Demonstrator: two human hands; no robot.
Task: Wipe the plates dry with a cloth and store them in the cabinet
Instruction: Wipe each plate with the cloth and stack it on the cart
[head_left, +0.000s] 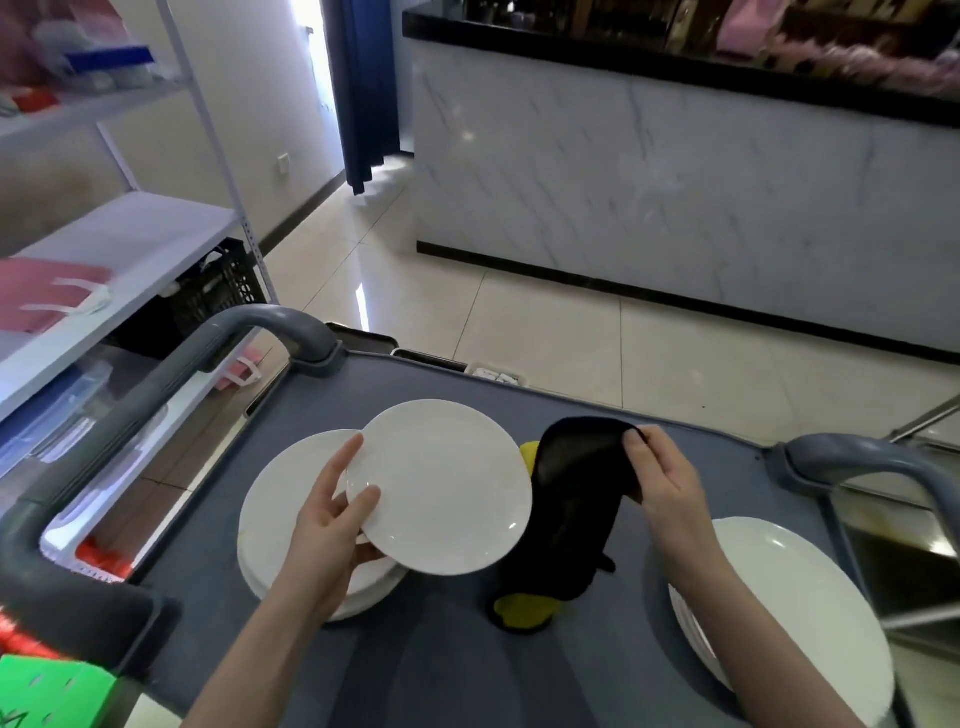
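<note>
Single head-worn wide-angle view, looking forward and down from close above the bench (441, 670) in the lower frame; floor (545, 332) recedes toward the top.

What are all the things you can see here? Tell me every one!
held plate: one, white, lifted over the left stack
left stack of plates: one stack, white, left on the cart
right stack of plates: one stack, white, right on the cart
cloth: one, black and yellow, between the stacks
cart: one, grey, under everything
shelf rack: one, white, far left
crate: one, black, under the rack
counter: one, white marble with black top, behind
curtain: one, dark blue, in the doorway
left hand: holds the plate
right hand: pinches the cloth
</note>
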